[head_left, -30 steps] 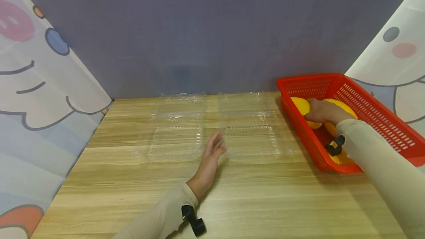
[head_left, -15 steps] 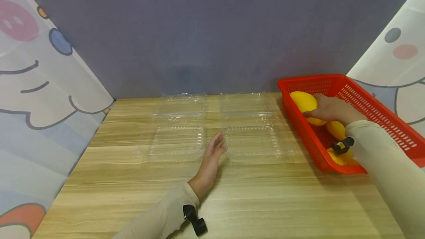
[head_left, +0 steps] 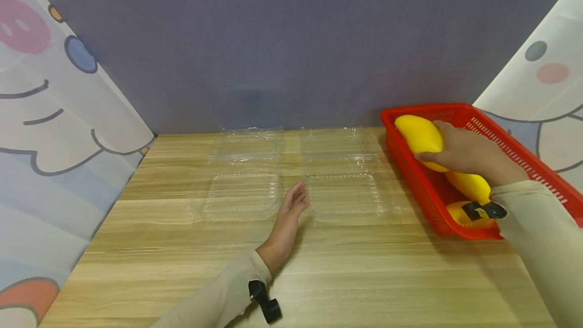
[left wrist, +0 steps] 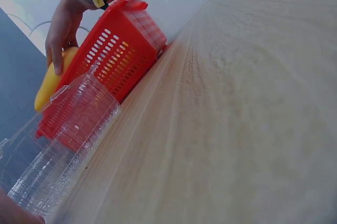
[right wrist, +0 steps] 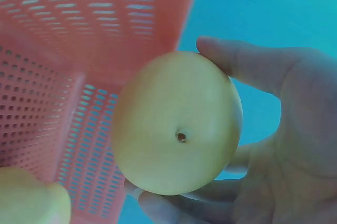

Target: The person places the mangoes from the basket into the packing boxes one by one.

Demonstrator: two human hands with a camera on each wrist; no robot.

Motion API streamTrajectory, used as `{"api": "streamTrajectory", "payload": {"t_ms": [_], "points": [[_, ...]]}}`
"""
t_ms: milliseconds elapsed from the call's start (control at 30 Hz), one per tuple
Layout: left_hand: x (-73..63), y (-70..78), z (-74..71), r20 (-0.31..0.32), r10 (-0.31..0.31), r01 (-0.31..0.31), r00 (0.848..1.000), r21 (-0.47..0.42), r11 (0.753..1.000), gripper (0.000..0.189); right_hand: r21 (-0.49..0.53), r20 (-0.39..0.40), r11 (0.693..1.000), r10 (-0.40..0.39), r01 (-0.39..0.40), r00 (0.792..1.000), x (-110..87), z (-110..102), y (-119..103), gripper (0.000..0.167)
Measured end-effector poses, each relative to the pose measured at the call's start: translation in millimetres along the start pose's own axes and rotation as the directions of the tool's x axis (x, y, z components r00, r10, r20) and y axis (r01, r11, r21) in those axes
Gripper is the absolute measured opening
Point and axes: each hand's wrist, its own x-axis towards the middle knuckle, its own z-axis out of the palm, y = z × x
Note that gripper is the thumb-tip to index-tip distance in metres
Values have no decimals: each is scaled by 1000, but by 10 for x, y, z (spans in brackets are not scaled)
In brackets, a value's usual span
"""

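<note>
My right hand (head_left: 471,153) grips a smooth yellow mango (head_left: 419,138) between thumb and fingers, raised at the left rim of the red basket (head_left: 416,189). The right wrist view shows the mango (right wrist: 174,113) end-on, with a small dark stem hole. Beneath that hand, another mango (head_left: 469,185) and a further one (head_left: 462,215) lie in the basket, partly hidden by wrist and sleeve. My left hand (head_left: 284,227) rests on its side on the table with relaxed fingers, holding nothing. Just ahead of it are two open clear plastic clamshell boxes, the left box (head_left: 243,212) and the right box (head_left: 343,211).
The wooden table (head_left: 364,277) ends at a grey back panel (head_left: 291,49). Cartoon-printed sheets flank it, one on the left (head_left: 54,140) and one on the right (head_left: 524,85). The lids of both boxes are folded back towards the panel.
My right hand has lifted the mango up from inside the basket to its left rim, uncovering more of the mangoes below. The left hand stays in place.
</note>
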Motion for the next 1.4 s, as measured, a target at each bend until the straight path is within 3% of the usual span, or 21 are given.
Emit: {"api": "streamTrajectory", "payload": {"t_ms": [467,667,900,1400], "points": [[8,-3,9,-14,-1,1,1000,-5,1000,54,31,-30,999,10,-9,1000,-196,13,-22,113],[10,-7,6,-11,0,0,1000,-2,1000,54,50,-55,997,-51,54,997,-181,34,-60,101],[9,-1,2,-9,4,-4,1000,1,1000,54,45,-63,998,-39,42,997,-186,61,-87,113],[7,7,2,-14,1,-1,1000,-8,1000,54,10,-130,998,-66,67,989,-367,-27,-188,106]]}}
